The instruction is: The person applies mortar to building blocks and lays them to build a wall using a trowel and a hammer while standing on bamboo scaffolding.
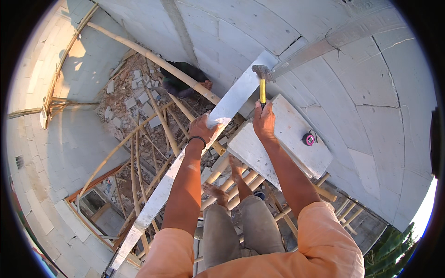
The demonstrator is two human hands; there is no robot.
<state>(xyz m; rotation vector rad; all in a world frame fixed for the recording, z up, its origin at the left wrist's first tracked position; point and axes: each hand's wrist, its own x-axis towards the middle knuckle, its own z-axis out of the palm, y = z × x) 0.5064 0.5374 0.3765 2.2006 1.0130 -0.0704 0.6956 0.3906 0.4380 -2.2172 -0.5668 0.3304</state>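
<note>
A long, pale metal straightedge (162, 199) runs slantwise from the lower left up to the wall. My left hand (204, 129) is closed around its edges near the upper part, thumb on top. In my right hand (264, 121) is a claw hammer (263, 90) with a yellow handle, gripped low on the handle. The hammer's dark head is raised beside the straightedge's far end, near a grey board (333, 41) along the wall. Whether the head touches either one, I cannot tell.
Pale blocks (252, 146) lie right of my feet, with a pink-and-black tape measure (309, 138) on top. Bamboo poles (153, 55) cross below and support my bare feet. Another person (183, 78) crouches down by the rubble (125, 88). A block wall (320, 102) rises ahead.
</note>
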